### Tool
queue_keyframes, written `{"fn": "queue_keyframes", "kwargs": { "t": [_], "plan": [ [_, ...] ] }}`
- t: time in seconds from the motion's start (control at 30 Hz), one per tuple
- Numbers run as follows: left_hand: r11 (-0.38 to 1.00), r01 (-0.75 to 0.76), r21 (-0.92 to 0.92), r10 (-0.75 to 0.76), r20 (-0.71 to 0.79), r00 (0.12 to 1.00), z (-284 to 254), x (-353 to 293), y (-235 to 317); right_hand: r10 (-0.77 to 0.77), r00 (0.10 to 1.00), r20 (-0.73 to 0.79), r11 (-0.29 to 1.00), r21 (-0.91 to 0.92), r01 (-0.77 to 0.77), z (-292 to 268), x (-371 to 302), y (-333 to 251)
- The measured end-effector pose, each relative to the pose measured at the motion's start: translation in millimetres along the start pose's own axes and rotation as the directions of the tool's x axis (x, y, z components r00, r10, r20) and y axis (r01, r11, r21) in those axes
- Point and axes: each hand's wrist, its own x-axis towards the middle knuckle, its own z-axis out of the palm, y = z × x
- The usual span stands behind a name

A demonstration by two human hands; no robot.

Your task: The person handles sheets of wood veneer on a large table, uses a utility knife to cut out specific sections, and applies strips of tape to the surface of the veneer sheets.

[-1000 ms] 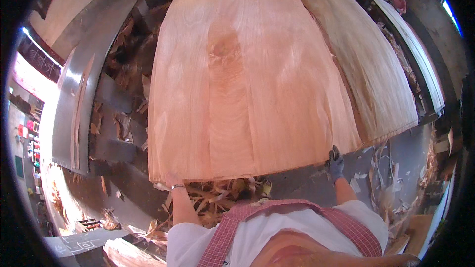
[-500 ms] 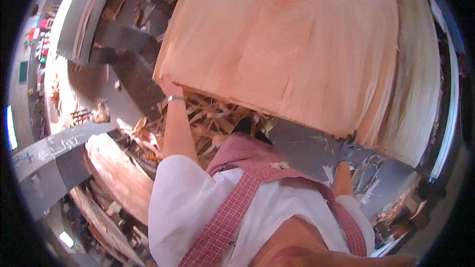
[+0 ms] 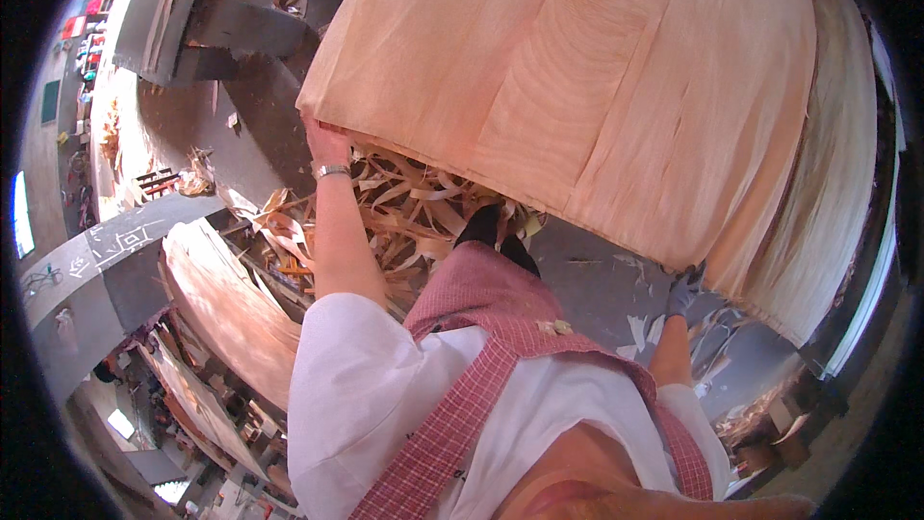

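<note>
Large pale wood veneer sheets (image 3: 568, 58) fill the upper middle and right, the near edge running aslant in front of my body. At the near left corner my left hand (image 3: 329, 144), bare with a band at the wrist, is closed on the edge of the top veneer sheet, its fingers partly hidden. My right hand (image 3: 685, 293), in a grey glove, grips the same near edge further right. Its fingertips are partly covered by the wood.
Curled veneer scraps (image 3: 409, 207) lie on the floor by my feet (image 3: 486, 231). Rough wood pieces (image 3: 231, 299) stand at the lower left, beside a grey beam (image 3: 115, 241) with chalk marks. A pale metal rail (image 3: 866, 318) runs along the right.
The sheet's near left corner and my left hand sit slightly higher in view; the right part and my right hand sit slightly lower and further right. Both hands remain on the edge.
</note>
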Motion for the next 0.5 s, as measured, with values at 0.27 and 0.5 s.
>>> {"fn": "queue_keyframes", "kwargs": {
  "t": [0.27,0.5],
  "plan": [
    [0.741,0.279,0.612,0.088,-0.499,0.862,-15.9,58.6,-0.3,0.023,1.000,-0.007,0.983,-0.180,-0.024,-20.2,4.6,22.8],
    [0.654,0.388,0.650,0.035,-0.538,0.842,-29.2,62.1,5.0,0.173,0.984,0.032,0.896,-0.420,-0.143,-27.6,9.5,-49.3]
  ]
}}
